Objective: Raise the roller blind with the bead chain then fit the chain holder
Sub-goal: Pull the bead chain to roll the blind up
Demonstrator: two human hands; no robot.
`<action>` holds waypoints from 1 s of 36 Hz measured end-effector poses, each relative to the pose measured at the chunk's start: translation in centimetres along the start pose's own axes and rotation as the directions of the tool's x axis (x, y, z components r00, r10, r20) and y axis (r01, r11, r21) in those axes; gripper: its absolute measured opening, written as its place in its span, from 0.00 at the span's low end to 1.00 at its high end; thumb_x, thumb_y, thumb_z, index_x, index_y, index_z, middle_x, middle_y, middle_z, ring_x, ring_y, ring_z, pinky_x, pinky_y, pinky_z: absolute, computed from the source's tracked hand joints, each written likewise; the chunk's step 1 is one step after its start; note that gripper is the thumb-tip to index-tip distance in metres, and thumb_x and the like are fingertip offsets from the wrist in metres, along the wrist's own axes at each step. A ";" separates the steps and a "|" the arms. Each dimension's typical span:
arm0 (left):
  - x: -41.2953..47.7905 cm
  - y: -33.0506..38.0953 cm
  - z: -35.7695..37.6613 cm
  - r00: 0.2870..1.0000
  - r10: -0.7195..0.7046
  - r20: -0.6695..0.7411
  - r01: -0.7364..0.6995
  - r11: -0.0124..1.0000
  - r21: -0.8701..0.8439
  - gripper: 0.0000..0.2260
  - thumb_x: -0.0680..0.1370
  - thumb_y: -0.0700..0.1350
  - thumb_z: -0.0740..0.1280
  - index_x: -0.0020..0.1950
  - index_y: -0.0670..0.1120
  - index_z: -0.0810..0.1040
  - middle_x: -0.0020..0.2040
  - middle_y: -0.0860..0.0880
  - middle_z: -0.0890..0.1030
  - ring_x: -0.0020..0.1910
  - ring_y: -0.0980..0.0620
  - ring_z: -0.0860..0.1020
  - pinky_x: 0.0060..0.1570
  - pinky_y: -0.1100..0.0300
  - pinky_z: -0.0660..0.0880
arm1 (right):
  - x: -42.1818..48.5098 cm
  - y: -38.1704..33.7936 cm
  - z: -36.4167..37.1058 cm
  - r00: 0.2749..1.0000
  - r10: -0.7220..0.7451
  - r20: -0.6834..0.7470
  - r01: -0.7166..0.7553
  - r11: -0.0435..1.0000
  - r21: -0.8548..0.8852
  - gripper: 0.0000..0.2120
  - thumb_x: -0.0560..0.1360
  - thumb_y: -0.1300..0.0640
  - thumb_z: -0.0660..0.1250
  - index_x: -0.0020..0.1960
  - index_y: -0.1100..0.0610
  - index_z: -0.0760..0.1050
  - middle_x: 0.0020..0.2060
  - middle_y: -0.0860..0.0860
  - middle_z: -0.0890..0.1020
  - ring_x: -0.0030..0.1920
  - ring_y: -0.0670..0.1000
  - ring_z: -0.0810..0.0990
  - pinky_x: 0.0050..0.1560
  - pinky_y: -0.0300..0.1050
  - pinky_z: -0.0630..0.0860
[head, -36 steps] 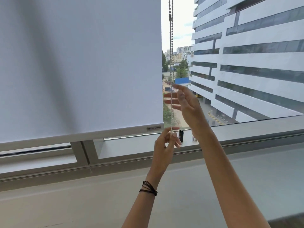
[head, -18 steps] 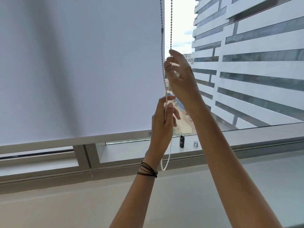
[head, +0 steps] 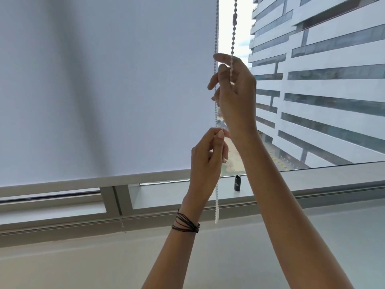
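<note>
Bead chain [head: 216, 197] pinched in left hand [head: 206, 157] below, gripped by right hand [head: 237, 99] above.

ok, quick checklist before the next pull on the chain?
1. Left hand on the chain: ok, it pinches the strand beside the edge of the blind.
2. Right hand on the other strand: ok, it holds it higher up.
3. Strands apart above the hands: ok, no crossing seen.
4. Connector on the right strand: cannot tell whether it will pass the top, which is out of view.
5. Blind raised: not ok, the bottom rail sits low, near the sill.
6. Small black cylinder on the sill: cannot tell whether it is the holder.
</note>
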State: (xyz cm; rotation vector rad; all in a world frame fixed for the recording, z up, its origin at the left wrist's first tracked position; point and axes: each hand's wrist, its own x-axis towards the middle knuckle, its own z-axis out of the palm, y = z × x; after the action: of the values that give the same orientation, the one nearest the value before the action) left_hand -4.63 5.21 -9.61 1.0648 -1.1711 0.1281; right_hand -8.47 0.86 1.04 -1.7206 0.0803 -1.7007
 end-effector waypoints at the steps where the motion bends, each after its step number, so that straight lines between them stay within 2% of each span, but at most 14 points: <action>1: 0.0 0.0 -0.1 1.000 0.007 0.000 -0.007 1.000 0.013 0.11 0.83 0.41 0.56 0.44 0.50 0.74 0.27 0.54 0.71 0.26 0.58 0.69 0.29 0.71 0.66 | -0.1 -0.1 0.0 1.000 -0.001 -0.009 0.001 1.000 0.025 0.10 0.80 0.62 0.55 0.58 0.62 0.72 0.29 0.49 0.76 0.24 0.41 0.71 0.29 0.37 0.70; 5: 0.1 -0.2 -0.5 1.000 0.028 -0.014 -0.027 0.999 0.041 0.15 0.82 0.41 0.59 0.40 0.58 0.74 0.28 0.55 0.74 0.29 0.59 0.73 0.30 0.68 0.68 | -0.2 0.1 -0.1 1.000 0.006 -0.012 -0.005 0.996 0.084 0.07 0.81 0.62 0.54 0.51 0.60 0.71 0.25 0.51 0.74 0.23 0.46 0.69 0.28 0.40 0.65; 10: 0.3 -0.5 -0.8 0.999 0.036 -0.036 -0.033 0.996 0.078 0.14 0.80 0.42 0.63 0.42 0.60 0.77 0.33 0.62 0.80 0.36 0.62 0.80 0.36 0.72 0.72 | -0.2 0.6 -0.4 0.995 -0.058 0.083 0.058 0.998 0.002 0.09 0.80 0.61 0.57 0.49 0.63 0.76 0.26 0.48 0.77 0.22 0.49 0.72 0.28 0.39 0.69; 13: 0.5 -0.7 -0.9 0.998 0.026 -0.052 -0.021 0.994 0.104 0.09 0.78 0.42 0.66 0.45 0.56 0.80 0.38 0.65 0.81 0.41 0.64 0.81 0.39 0.75 0.73 | -0.1 0.8 -0.6 0.989 -0.081 0.122 0.084 0.996 -0.025 0.09 0.79 0.61 0.60 0.50 0.64 0.77 0.26 0.47 0.78 0.23 0.47 0.74 0.27 0.38 0.72; 18: 0.6 -0.9 -0.9 0.999 0.045 -0.011 -0.044 0.993 0.106 0.07 0.77 0.39 0.67 0.46 0.50 0.81 0.37 0.63 0.81 0.36 0.63 0.81 0.38 0.74 0.74 | 0.1 0.8 -0.8 0.981 -0.106 0.160 0.113 0.993 -0.041 0.08 0.78 0.62 0.62 0.48 0.63 0.79 0.25 0.49 0.78 0.23 0.47 0.75 0.28 0.37 0.74; 23: 0.6 -1.4 -0.6 0.997 0.074 0.025 -0.077 0.978 0.196 0.07 0.78 0.38 0.66 0.49 0.47 0.82 0.37 0.64 0.80 0.37 0.66 0.81 0.40 0.75 0.74 | 0.3 1.4 -1.1 0.979 -0.094 0.179 0.112 0.989 -0.096 0.08 0.78 0.62 0.62 0.47 0.63 0.79 0.25 0.47 0.78 0.22 0.44 0.75 0.28 0.33 0.73; 25: 0.6 -1.6 -0.6 0.996 0.083 0.034 -0.089 0.965 0.247 0.06 0.78 0.40 0.66 0.49 0.47 0.82 0.37 0.63 0.80 0.37 0.65 0.81 0.42 0.72 0.76 | 0.4 1.7 -1.4 0.980 -0.088 0.176 0.112 0.985 -0.131 0.09 0.78 0.62 0.61 0.45 0.63 0.79 0.26 0.47 0.78 0.22 0.44 0.75 0.28 0.32 0.73; 28: 0.6 -1.9 -0.5 0.996 0.082 0.042 -0.091 0.952 0.291 0.06 0.79 0.42 0.65 0.50 0.49 0.82 0.36 0.60 0.82 0.38 0.61 0.82 0.47 0.58 0.81 | 0.6 2.2 -1.9 0.983 -0.076 0.165 0.102 0.983 -0.153 0.11 0.79 0.61 0.60 0.44 0.64 0.79 0.27 0.50 0.80 0.21 0.44 0.75 0.28 0.33 0.73; 30: 0.6 -2.0 -0.4 0.995 0.083 0.051 -0.095 0.948 0.305 0.06 0.79 0.42 0.65 0.49 0.49 0.81 0.36 0.58 0.83 0.39 0.61 0.83 0.48 0.54 0.81 | 0.7 2.4 -2.2 0.984 -0.070 0.164 0.094 0.985 -0.143 0.11 0.79 0.61 0.60 0.44 0.64 0.79 0.27 0.51 0.80 0.22 0.45 0.76 0.28 0.36 0.74; 33: 0.7 -2.3 -0.1 0.996 0.066 0.061 -0.081 0.953 0.293 0.06 0.79 0.42 0.64 0.48 0.49 0.81 0.36 0.57 0.83 0.39 0.61 0.83 0.48 0.52 0.80 | 0.9 2.8 -2.7 0.982 -0.068 0.176 0.091 0.988 -0.126 0.12 0.79 0.62 0.59 0.43 0.64 0.78 0.27 0.52 0.80 0.23 0.49 0.77 0.28 0.39 0.76; 36: 0.7 -2.5 0.2 0.996 0.060 0.068 -0.077 0.960 0.270 0.07 0.79 0.41 0.64 0.48 0.49 0.81 0.35 0.57 0.82 0.39 0.62 0.83 0.49 0.56 0.80 | 1.1 3.1 -3.4 0.976 -0.063 0.207 0.081 0.993 -0.080 0.11 0.79 0.62 0.59 0.42 0.62 0.78 0.26 0.52 0.79 0.24 0.50 0.77 0.29 0.42 0.76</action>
State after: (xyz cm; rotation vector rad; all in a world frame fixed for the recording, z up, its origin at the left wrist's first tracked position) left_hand -3.02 3.50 -10.59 1.2764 -1.2693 0.3212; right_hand -10.01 -3.48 0.00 -1.9763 -0.0010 -1.5823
